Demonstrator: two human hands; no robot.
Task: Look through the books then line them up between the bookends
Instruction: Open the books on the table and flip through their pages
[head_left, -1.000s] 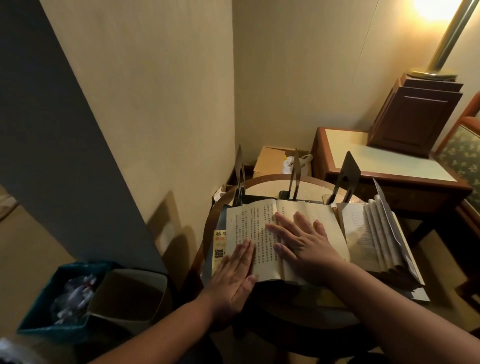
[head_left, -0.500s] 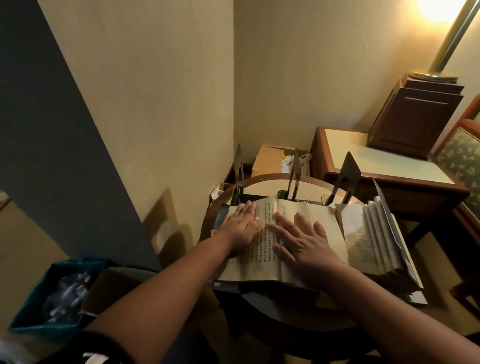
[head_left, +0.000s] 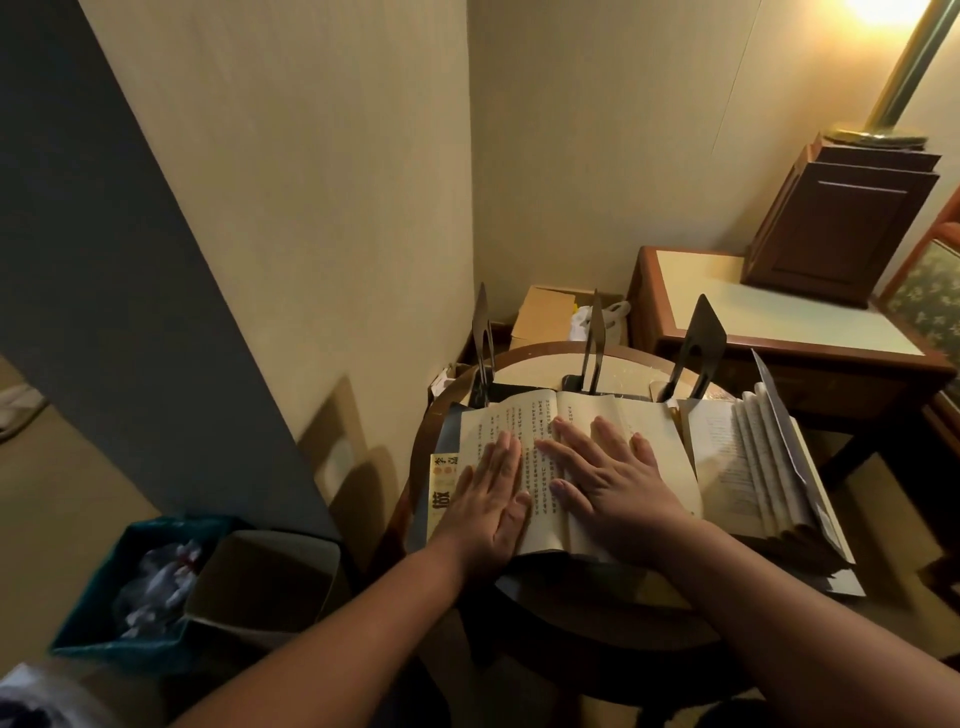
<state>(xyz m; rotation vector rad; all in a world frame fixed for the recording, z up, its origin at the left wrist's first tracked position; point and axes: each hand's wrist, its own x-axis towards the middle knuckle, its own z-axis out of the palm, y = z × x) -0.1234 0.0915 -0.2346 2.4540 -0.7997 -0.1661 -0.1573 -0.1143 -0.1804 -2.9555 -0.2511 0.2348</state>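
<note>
An open book with printed columns lies flat on a small round table. My left hand presses flat on its left page, fingers straight. My right hand lies spread on the right page and the gutter. A yellow-edged cover flap shows at the book's left. A second book lies open to the right, its pages fanned upward. Three dark metal bookends stand behind the books: left bookend, middle bookend and right bookend.
A wall corner rises just behind the table. A cardboard box and a white bag sit on the floor behind it. A wooden side table with a dark cabinet stands at right. A teal bin and an open box stand at lower left.
My left hand slid up the left page toward the bookends, then came back down to the page's lower part. My right hand stayed spread on the book.
</note>
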